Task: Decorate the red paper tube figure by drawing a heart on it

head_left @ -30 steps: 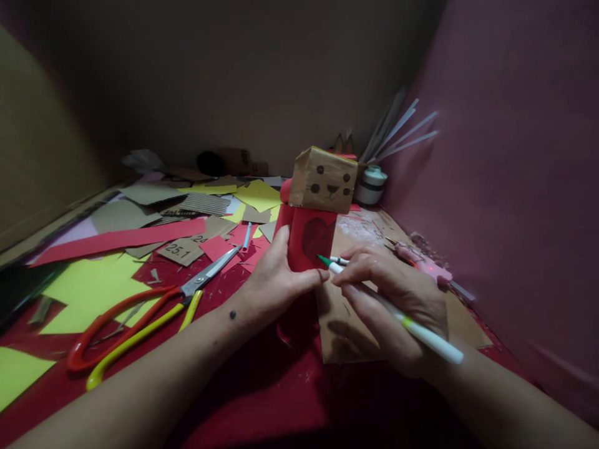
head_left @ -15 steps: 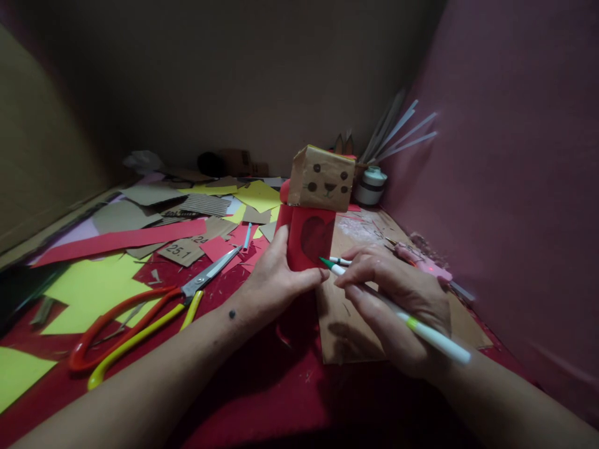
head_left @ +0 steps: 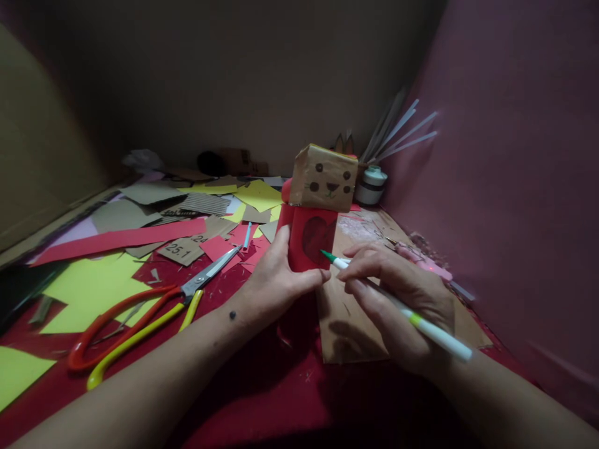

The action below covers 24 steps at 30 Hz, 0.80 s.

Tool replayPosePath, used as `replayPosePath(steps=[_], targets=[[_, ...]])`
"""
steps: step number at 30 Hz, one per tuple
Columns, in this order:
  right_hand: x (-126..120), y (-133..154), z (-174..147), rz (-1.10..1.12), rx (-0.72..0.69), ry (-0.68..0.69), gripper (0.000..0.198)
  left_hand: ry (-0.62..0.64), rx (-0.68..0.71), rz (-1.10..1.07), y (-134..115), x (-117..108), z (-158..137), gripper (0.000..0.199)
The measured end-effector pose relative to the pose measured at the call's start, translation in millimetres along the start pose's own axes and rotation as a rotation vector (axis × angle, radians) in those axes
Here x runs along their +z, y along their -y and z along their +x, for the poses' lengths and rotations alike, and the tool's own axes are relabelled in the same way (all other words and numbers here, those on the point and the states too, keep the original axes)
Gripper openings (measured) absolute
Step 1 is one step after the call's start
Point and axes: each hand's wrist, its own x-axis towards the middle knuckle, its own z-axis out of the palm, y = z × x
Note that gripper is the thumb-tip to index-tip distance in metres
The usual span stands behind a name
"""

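Observation:
My left hand (head_left: 276, 271) is closed round the lower part of a paper puppet, its thumb across the front and the other fingers hidden behind. The puppet has a boxy brown head (head_left: 325, 181) with a drawn animal face, and a red body (head_left: 327, 231) bearing a dark heart shape. In my right hand (head_left: 397, 293) is a white marker (head_left: 437, 337) with a green tip, held like a pen. That tip meets or nearly meets the lower right edge of the heart; contact is hard to make out.
Scissors (head_left: 196, 284) with red and yellow handles lie at left among yellow paper (head_left: 88, 290), a red strip (head_left: 126, 240) and cardboard scraps (head_left: 180, 249). A brown board (head_left: 346, 343) lies under my right hand. Behind stand a white jar (head_left: 372, 185) and glue sticks (head_left: 407, 128). A pink glue gun (head_left: 430, 265) rests at right.
The puppet has shifted slightly right in my left hand's hold. The marker tip has moved a little up along the heart's edge, and my right hand slightly right.

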Motion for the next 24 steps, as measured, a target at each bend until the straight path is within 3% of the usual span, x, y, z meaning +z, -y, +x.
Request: replayPosePath(steps=[24], targets=[[2.1, 3.5, 2.2, 0.002, -0.031, 0.037, 0.016, -0.013, 0.027, -0.015, 2.6, 1.2, 1.3, 0.045]])
